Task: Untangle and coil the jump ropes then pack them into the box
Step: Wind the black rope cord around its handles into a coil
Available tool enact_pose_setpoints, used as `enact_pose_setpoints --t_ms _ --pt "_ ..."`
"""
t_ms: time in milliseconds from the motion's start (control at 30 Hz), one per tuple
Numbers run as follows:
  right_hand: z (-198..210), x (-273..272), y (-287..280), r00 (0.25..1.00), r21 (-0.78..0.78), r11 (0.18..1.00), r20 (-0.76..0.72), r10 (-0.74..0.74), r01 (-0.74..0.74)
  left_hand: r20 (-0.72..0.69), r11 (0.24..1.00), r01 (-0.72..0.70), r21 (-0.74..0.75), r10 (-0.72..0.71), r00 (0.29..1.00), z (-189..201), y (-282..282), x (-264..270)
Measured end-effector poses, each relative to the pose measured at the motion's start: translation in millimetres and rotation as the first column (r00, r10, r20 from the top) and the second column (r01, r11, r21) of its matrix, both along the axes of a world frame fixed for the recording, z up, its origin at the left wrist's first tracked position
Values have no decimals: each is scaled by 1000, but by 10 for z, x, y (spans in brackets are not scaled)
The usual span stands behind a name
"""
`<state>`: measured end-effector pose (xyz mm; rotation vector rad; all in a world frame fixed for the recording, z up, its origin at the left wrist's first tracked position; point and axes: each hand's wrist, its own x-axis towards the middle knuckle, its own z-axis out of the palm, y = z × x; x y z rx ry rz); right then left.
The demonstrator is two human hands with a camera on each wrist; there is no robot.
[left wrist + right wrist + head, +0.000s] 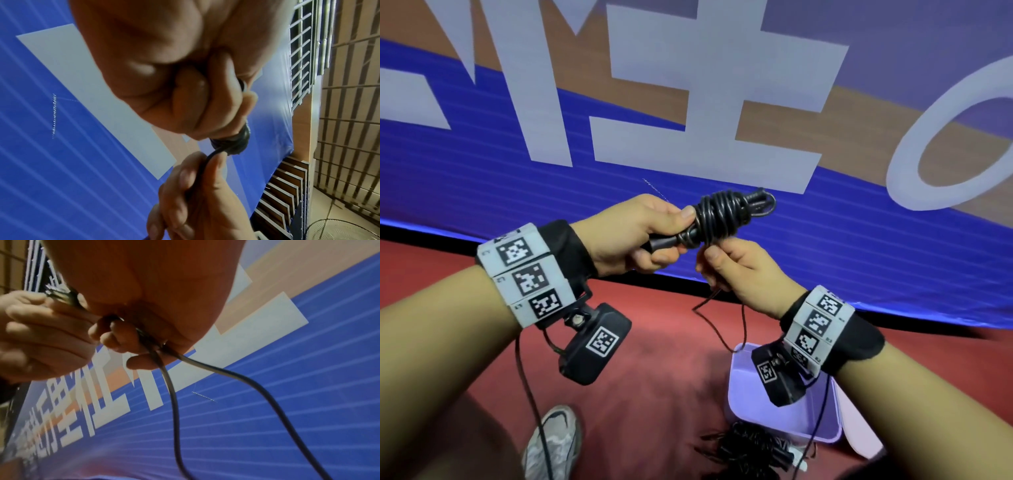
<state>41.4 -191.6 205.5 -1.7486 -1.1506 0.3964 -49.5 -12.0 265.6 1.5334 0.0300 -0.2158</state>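
A black jump rope [722, 214] is wound into a tight bundle around its handles, held up at chest height in front of a banner. My left hand [640, 233] grips the handle end of the bundle, thumb on top. My right hand [736, 263] pinches the loose cord just below the bundle; the cord's tail [726, 325] hangs down toward the box. The left wrist view shows the bundle [234, 142] and the right hand's fingers [205, 178] on the cord. In the right wrist view the cord [176, 402] leaves my fist in a hanging loop.
A lavender plastic box [822, 418] stands on the red floor below my right wrist. A heap of tangled black ropes [750, 448] lies beside its near left corner. A grey sneaker [554, 442] is at lower left. The blue banner [551, 164] rises close ahead.
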Motion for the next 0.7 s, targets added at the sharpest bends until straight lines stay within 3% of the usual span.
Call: enact_pose_setpoints --t_ms 67,133,233,333,400,467,533,600,700 --pt "-14 61 -47 974 -60 997 223 -32 46 -37 992 119 51 -117 992 -20 8 -35" --pt "-55 165 -82 936 -122 991 351 -3 49 -84 948 257 187 -245 966 -50 -3 -68" --pt "-96 271 -121 873 -427 902 461 161 59 -258 791 449 415 -371 892 -124 -45 -79" --pt "-49 291 -107 816 -553 821 534 221 140 -405 635 523 569 -337 850 -198 -86 -46" --pt "2 259 -84 776 -527 831 594 209 179 -434 484 505 714 -260 863 -245 -145 -13" --pt "24 224 -57 760 -510 836 621 195 202 -414 330 452 829 -182 892 -305 -226 26" --pt "44 173 -35 754 -471 853 639 153 226 -335 229 354 907 -121 935 -376 -269 90" --pt "68 136 -26 744 -405 879 662 92 252 -240 272 245 931 -51 969 -414 -242 167" --pt "84 80 -28 791 -299 923 612 -11 244 -157 530 99 842 66 985 -397 -120 243"
